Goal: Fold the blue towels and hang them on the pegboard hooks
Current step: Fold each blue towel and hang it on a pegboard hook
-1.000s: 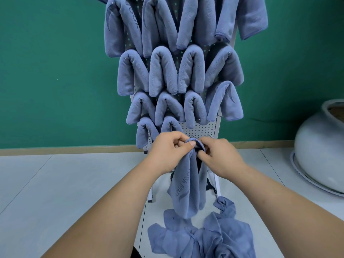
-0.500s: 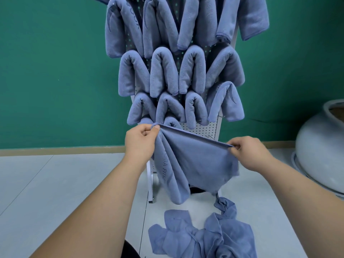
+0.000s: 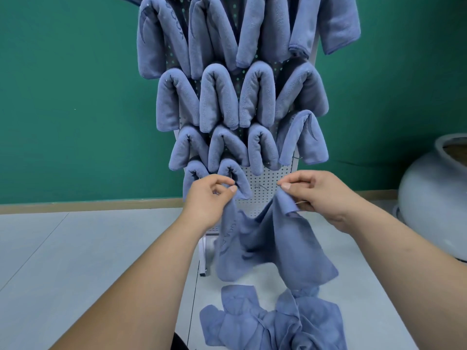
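- Left hand: fingers curled, thumb and forefinger pinching one top corner of the loose blue microfibre towel; held in front of the pegboard's lower left part, just before the lowest hung towels
- Right hand: fingers curled, thumb and forefinger pinching the opposite top corner of the same towel; level with the left hand and apart from it, before the pegboard's lower right edge
- Loose blue microfibre towel: unfolded, its top edge slack and dipping between the two hands; the body hangs in front of the pegboard's bottom edge and stand; faint lettering runs down its left side, not legible; whether its lower hem touches the heap below cannot be told
- White perforated metal pegboard: upright on a white stand before the wall; bare panel shows at the lower right, between the hands, with a thin wire hook on it
- Folded blue towels: draped over hooks in rows from the pegboard's top edge down; the lowest row holds two, at the left side
- Heap of crumpled blue towels: on the floor, directly below the held towel
- Pale grey tiled floor: carries stand, heap and pot
- Green wall: behind the pegboard, with a wooden skirting strip at its foot
- Large pale rounded ceramic pot: on the floor at the right, well apart from the pegboard, partly cut off
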Available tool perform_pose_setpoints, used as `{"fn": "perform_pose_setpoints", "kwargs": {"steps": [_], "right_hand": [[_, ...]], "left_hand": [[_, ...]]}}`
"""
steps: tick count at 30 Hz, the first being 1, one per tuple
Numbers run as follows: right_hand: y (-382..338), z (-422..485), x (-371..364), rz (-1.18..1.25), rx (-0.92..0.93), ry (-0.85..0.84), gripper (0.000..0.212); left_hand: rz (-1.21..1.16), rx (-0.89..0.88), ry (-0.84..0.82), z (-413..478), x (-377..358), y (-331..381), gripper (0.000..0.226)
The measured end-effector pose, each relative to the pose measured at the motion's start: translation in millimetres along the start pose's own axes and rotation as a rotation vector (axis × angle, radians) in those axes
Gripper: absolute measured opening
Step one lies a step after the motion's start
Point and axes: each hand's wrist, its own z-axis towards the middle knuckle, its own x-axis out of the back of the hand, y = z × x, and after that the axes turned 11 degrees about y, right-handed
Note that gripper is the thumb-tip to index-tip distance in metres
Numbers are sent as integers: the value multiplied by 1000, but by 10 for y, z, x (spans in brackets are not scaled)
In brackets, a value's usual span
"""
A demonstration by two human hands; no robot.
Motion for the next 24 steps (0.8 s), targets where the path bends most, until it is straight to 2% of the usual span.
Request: {"fn": "perform_pose_setpoints", "kwargs": {"steps": [3,6,8,11,16,24], "right_hand": [[-69,-84,-112,-35,18,-132,30],[-67,-124,-187,-176,108,-118,42],[-30,-122,-229,-318,202,-20,35],[25,-90,-243,-401,284,69,10],[33,-101,-206,-442,286,32,38],[84,-82,-220,-522,329,97,34]], "left_hand": [[-88,17,-127,-98,-50,86,10],[-153,55,-187,-169,-83,135,15],[-186,74,-209,-197,-107,158,17],[-225,85,-215,-218,-152,169,17],[-275,74,-221,-279,-178,223,17],[-323,24,-253,-334,-184,318,18]]}}
